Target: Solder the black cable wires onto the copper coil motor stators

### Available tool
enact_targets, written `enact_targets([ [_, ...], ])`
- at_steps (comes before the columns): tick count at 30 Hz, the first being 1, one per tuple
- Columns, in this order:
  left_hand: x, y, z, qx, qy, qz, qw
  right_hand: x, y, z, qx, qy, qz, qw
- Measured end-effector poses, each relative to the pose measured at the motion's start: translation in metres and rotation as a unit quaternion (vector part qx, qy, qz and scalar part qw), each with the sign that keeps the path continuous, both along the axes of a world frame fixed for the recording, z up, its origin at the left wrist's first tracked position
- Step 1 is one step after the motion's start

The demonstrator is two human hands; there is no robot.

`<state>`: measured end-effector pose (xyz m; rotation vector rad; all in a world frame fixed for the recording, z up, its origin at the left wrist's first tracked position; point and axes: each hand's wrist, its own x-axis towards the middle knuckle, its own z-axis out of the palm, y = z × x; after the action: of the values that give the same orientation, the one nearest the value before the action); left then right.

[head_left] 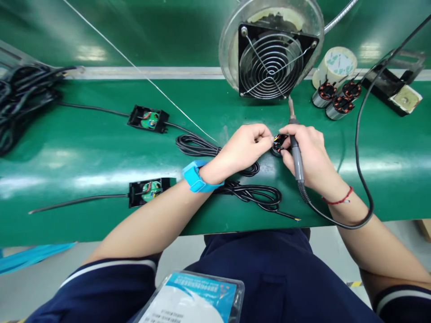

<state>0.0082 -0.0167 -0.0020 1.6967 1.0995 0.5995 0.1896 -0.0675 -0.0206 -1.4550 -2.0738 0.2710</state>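
My right hand [311, 150] grips a soldering iron [297, 157], its tip pointing away from me toward the fan. With the thumb and fingertips of that same hand I also hold a small motor stator [278, 148], black with copper windings, just above the table. My left hand [247, 146] is closed in a pinch at the stator's left side, on thin coloured wires [275, 140]. The fingers partly hide these wires and the stator. A coiled black cable [198, 146] runs beneath my left wrist.
A round fan [271, 67] stands behind my hands. At right are several stators [340, 107], a tape roll [336, 65] and an iron stand [387, 87]. Open black boxes with circuit boards [148, 119] lie left, near bundled cables [27, 98]. The iron's cord [358, 148] loops over my right forearm.
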Motion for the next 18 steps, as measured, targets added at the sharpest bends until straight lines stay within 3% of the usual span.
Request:
enact_targets([
  [4, -0.001, 0.000, 0.000, 0.004, -0.013, -0.002, 1.000, -0.004, -0.002, 0.003, 0.016, -0.022, -0.031, 0.999],
  [9, -0.005, -0.002, 0.003, 0.007, -0.031, -0.018, 0.999, -0.008, 0.000, 0.017, 0.030, -0.051, -0.007, 0.998],
  [18, -0.007, -0.001, 0.007, -0.056, -0.046, -0.010, 0.997, -0.008, -0.003, 0.015, -0.095, 0.139, 0.046, 0.985],
])
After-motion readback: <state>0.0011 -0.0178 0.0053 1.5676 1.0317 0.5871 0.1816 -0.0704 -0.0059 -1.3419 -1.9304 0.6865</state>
